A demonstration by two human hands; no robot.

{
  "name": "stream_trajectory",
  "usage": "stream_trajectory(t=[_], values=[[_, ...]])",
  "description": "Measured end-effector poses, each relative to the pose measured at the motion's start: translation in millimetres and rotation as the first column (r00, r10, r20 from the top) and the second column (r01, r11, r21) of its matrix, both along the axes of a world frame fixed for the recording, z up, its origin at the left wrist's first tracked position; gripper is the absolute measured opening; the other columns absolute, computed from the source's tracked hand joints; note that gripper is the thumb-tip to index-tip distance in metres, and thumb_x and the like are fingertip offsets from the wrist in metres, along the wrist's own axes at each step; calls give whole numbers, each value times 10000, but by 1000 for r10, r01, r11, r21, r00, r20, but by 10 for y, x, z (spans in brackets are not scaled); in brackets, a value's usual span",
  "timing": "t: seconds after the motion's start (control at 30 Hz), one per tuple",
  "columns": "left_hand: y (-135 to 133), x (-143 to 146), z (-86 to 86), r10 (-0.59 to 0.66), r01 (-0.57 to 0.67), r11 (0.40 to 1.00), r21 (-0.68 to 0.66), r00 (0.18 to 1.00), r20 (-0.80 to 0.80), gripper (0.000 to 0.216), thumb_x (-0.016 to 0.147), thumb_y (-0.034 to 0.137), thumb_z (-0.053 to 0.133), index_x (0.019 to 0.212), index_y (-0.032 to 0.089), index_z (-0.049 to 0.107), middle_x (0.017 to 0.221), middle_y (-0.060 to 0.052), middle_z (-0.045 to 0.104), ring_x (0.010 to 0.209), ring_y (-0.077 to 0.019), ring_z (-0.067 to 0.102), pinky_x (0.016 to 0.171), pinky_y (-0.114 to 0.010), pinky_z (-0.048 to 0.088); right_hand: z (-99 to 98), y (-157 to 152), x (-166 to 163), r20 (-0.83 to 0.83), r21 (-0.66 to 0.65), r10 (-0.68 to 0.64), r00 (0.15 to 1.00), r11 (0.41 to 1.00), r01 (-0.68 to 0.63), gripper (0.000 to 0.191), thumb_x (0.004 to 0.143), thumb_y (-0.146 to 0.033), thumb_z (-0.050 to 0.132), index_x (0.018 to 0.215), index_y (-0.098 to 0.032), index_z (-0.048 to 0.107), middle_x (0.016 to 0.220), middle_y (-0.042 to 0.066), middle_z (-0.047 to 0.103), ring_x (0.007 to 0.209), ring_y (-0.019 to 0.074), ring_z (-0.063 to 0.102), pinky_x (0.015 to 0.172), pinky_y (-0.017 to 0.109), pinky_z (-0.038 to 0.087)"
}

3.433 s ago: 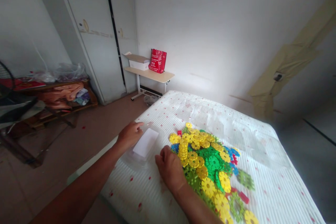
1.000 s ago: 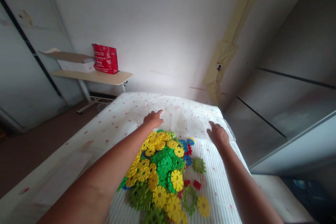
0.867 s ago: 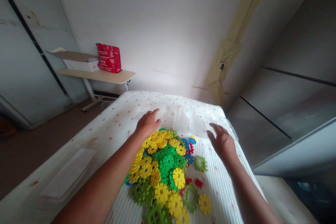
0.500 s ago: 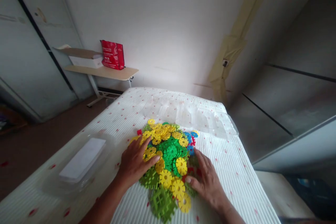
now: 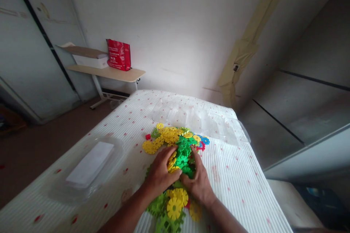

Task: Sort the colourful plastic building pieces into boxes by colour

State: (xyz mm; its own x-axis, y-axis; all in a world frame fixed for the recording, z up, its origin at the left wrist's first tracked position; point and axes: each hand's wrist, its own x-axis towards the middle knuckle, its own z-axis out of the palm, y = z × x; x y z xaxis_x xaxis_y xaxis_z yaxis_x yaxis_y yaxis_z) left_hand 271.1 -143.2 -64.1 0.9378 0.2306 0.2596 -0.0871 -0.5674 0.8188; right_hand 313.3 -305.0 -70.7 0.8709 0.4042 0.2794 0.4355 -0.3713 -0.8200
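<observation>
Through the head camera I look across a white ribbed cover (image 5: pixel 235 182) flecked with red, set against a pale wall (image 5: pixel 175 25). On it, I have the left hand (image 5: pixel 161 171) and the right hand (image 5: pixel 199 182) facing each other, fingers curved around green notched discs (image 5: pixel 182 161) heaped between them; both touch the pile, though I can't tell whether either closes firmly on any piece. Yellow notched discs (image 5: pixel 174 207) sit by the left thumb, between the wrists and beyond the fingertips, with yellow-green lattice pieces (image 5: pixel 170 224) nearest me. Blue discs (image 5: pixel 205 140) edge the pile's far right, a small red piece (image 5: pixel 148 137) its far left. Past it lies a clear plastic tray (image 5: pixel 248 134); well left, a white card (image 5: pixel 90 164) rests with a shallow clear container (image 5: pixel 58 197). Farther back, a red bag (image 5: pixel 119 55) and a white box (image 5: pixel 90 61) share a side table (image 5: pixel 128 75).
</observation>
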Motion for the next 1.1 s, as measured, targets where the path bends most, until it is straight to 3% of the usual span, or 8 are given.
stream_trajectory(t=[0.3, 0.47, 0.63, 0.73, 0.83, 0.93, 1.03, 1.1], values=[[-89, 19, 261, 24, 7, 958, -286, 994, 103, 544, 697, 261, 605, 1223, 237, 466, 1192, -45, 587, 1100, -209, 551, 965, -349, 446, 278, 121, 43, -213, 282, 56, 975, 959, 6, 665, 689, -151, 547, 1316, -241, 343, 1302, 80, 465, 868, 157, 610, 697, 277, 539], [-17, 22, 416, 54, -24, 973, -231, 991, 123, 441, 752, 398, 589, 1147, 216, 517, 1116, -59, 625, 1054, -211, 575, 917, -319, 459, 561, 67, 251, -3, 138, 154, 988, 979, -153, 509, 666, -83, 510, 1156, -221, 521, 1151, 64, 557, 898, 167, 586, 697, 276, 517], [-72, -21, 469, -4, 30, 980, -194, 992, 130, 304, 816, 418, 507, 1033, 210, 545, 966, -58, 642, 912, -181, 608, 797, -284, 489, 732, -28, 373, 23, 16, 291, 956, 956, -292, 249, 679, -81, 495, 852, -206, 623, 1153, 81, 552, 1203, 238, 433, 680, 260, 505], [-55, -35, 459, -81, 103, 980, -170, 988, 131, 248, 843, 405, 473, 936, 198, 573, 898, -45, 649, 861, -165, 607, 769, -267, 481, 735, -129, 380, 39, -86, 306, 951, 949, -302, 198, 688, -87, 520, 813, -210, 612, 1200, 74, 543, 1260, 236, 380, 848, 332, 471], [145, 60, 401, -73, 84, 993, -79, 988, 136, 274, 870, 393, 424, 832, 188, 602, 842, -39, 658, 819, -155, 604, 758, -258, 464, 645, -269, 454, 138, -172, 232, 963, 963, -207, 135, 744, -180, 559, 864, -211, 611, 1283, 83, 497, 1240, 237, 410, 986, 392, 376], [478, 294, 283, 113, -126, 988, 92, 984, 138, 304, 860, 417, 427, 830, 185, 621, 834, -47, 666, 827, -171, 602, 781, -277, 448, 464, -374, 619, 236, -244, 57, 970, 970, 3, 223, 815, -364, 524, 953, -208, 603, 1169, 106, 572, 1136, 244, 497, 951, 409, 395], [734, 572, 136, 342, -331, 891, 311, 939, 18, 339, 848, 449, 426, 926, 192, 632, 883, -66, 673, 913, -202, 594, 884, -325, 405, 260, -344, 782, 276, -359, -141, 951, 902, 238, 431, 842, -511, 444, 1105, -187, 552, 994, 113, 630, 994, 265, 558, 844, 424, 441], [781, 714, 55, 425, -360, 839, 407, 902, -78, 380, 842, 469, 427, 1028, 196, 614, 955, -78, 670, 982, -218, 580, 923, -342, 380, 160, -235, 841, 296, -438, -223, 929, 832, 340, 516, 836, -549, 435, 1194, -184, 507, 1061, 140, 616, 1010, 294, 545, 818, 450, 439]])
